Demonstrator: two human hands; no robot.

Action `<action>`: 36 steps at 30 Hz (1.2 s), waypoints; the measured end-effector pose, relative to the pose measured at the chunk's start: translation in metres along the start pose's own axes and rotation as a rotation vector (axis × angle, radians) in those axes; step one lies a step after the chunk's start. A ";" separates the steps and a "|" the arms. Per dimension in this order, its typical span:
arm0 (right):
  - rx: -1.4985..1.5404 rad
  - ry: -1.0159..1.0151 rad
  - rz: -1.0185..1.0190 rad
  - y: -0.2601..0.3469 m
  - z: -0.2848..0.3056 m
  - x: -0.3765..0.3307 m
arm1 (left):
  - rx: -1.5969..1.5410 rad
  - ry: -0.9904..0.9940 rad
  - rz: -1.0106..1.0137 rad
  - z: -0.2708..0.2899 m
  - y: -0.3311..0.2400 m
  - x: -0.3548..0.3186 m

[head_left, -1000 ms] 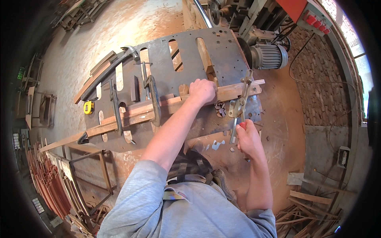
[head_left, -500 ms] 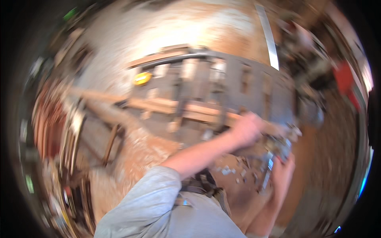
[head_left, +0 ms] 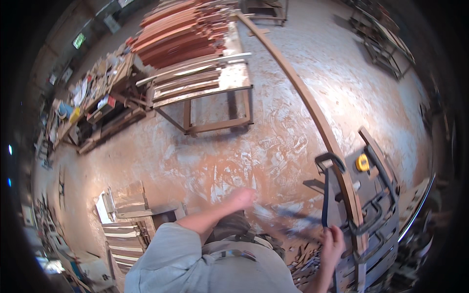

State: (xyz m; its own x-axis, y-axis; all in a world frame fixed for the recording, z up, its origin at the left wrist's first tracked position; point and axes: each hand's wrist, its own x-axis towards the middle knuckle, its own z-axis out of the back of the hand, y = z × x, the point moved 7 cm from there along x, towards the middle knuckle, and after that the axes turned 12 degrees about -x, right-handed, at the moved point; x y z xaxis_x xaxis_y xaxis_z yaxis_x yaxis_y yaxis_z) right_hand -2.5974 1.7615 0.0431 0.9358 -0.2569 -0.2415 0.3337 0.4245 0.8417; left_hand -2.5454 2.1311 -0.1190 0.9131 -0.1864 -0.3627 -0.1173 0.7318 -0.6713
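My left hand (head_left: 243, 198) hangs over the floor in front of my body. Its fingers are curled in, and whatever they may hold is hidden. Close beside the dark workbench (head_left: 330, 195) at the lower right is my right hand (head_left: 333, 244), fingers a little apart, with nothing visible in it. A long wooden beam (head_left: 305, 93) runs over this bench and far out past its end. Black metal clamps (head_left: 330, 158) sit around and beside the beam. On the bench, right of the beam, lies a yellow tape measure (head_left: 362, 163).
Reddish boards (head_left: 181, 36) are stacked on a table (head_left: 220, 128) at the back. A cluttered bench (head_left: 105, 105) stands to its left. Wood pieces (head_left: 124, 239) lie at the lower left, and offcuts (head_left: 307, 261) litter the dusty floor (head_left: 205, 161) by my right hand.
My view has swung left, so the bench and beam now lie at the right. My left hand has left the beam, and my hands have moved apart.
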 end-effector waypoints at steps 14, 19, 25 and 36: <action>-0.635 0.640 0.764 0.245 -0.429 0.174 | -0.304 -0.559 0.402 0.167 0.189 -0.059; -0.616 0.693 0.903 0.321 -0.560 0.259 | -0.330 -0.598 0.702 0.201 0.185 -0.109; -0.587 0.561 0.922 0.353 -0.653 0.344 | -0.443 -0.794 0.849 0.162 0.201 -0.113; -0.505 0.607 0.858 0.357 -0.705 0.377 | -0.594 -0.774 0.969 0.186 0.179 -0.063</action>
State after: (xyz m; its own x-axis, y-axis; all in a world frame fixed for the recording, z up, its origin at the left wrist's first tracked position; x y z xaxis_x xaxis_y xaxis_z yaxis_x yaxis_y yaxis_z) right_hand -2.0452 2.4287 -0.0877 0.7316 0.6817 0.0079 -0.5558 0.5896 0.5860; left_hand -2.5509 2.3961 -0.0961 0.3302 0.7864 -0.5220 -0.7954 -0.0660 -0.6025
